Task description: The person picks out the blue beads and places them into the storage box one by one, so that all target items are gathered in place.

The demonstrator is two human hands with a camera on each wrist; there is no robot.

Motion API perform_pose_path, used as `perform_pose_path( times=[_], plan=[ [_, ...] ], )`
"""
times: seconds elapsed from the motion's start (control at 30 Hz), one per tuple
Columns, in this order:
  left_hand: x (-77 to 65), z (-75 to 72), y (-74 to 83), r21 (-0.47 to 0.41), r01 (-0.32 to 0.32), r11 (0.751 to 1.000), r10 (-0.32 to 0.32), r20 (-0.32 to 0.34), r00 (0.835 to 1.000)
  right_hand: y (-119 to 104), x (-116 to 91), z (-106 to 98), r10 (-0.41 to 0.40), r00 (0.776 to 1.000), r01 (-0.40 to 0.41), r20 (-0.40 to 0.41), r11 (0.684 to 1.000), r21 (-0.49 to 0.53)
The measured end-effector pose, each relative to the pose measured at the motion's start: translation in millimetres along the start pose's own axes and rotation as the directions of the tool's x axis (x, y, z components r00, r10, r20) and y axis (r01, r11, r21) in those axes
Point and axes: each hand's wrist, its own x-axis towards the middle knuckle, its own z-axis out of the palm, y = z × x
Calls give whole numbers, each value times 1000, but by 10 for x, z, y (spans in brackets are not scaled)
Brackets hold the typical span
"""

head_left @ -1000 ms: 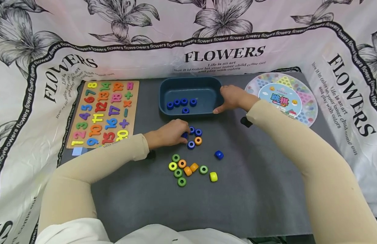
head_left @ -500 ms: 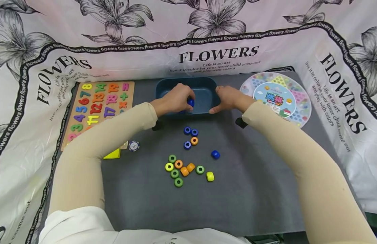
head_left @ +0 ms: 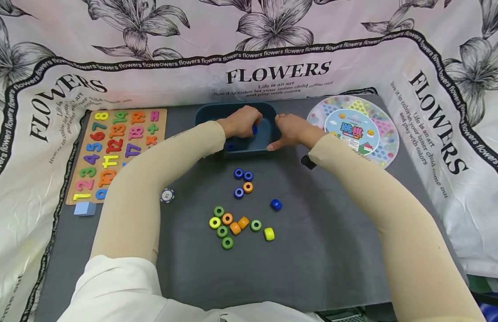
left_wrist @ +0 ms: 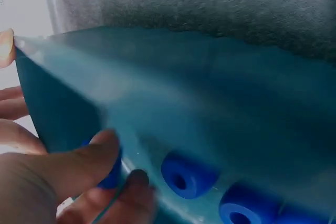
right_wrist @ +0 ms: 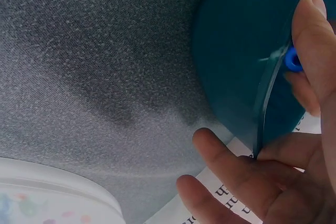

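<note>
My left hand (head_left: 244, 121) is inside the dark teal tray (head_left: 199, 116) and pinches a blue bead (left_wrist: 111, 174) between thumb and fingers. Other blue beads (left_wrist: 188, 176) lie on the tray floor beside it in the left wrist view; in the head view the left hand and sleeve hide most of them. At the tray's right end my right hand (head_left: 294, 130) grips the rim, thumb at the near corner and fingers farther back. In front of the tray, several blue beads (head_left: 238, 173) sit with an orange bead (head_left: 248, 187).
Nearer the body lie green (head_left: 227, 243), yellow (head_left: 269, 234) and orange beads (head_left: 235, 228), plus a lone blue one (head_left: 276, 205). A number puzzle board (head_left: 77, 179), a light blue block (head_left: 85, 208) and a poker chip (head_left: 167, 195) are left; a round game box (head_left: 387, 134) is right.
My left hand has moved from the bead cluster on the table up into the tray, carrying a blue bead toward its right part. My right hand stays on the tray's rim.
</note>
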Motion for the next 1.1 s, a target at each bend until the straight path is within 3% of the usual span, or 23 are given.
perform_pose_path(
  times=[0.23, 0.5, 0.63, 0.9, 1.1],
  plan=[
    [89, 4, -45, 19, 47, 999, -48, 93, 994, -21, 17, -15, -1, 1000, 1, -2, 1000, -20],
    [148, 76, -62, 12, 99, 995, -100, 128, 987, -10, -8, 13, 12, 1000, -13, -5, 1000, -12],
    [148, 133, -67, 4, 115, 993, -115, 115, 987, -11, -8, 25, 11, 1000, -11, -10, 1000, -10],
    [55, 152, -77, 27, 82, 996, -84, 93, 992, -31, 27, 37, 8, 1000, -8, 11, 1000, -16],
    [-75, -53, -14, 0, 30, 1000, -30, 62, 998, 1, 29, 28, 20, 1000, -20, 0, 1000, 5]
  ],
)
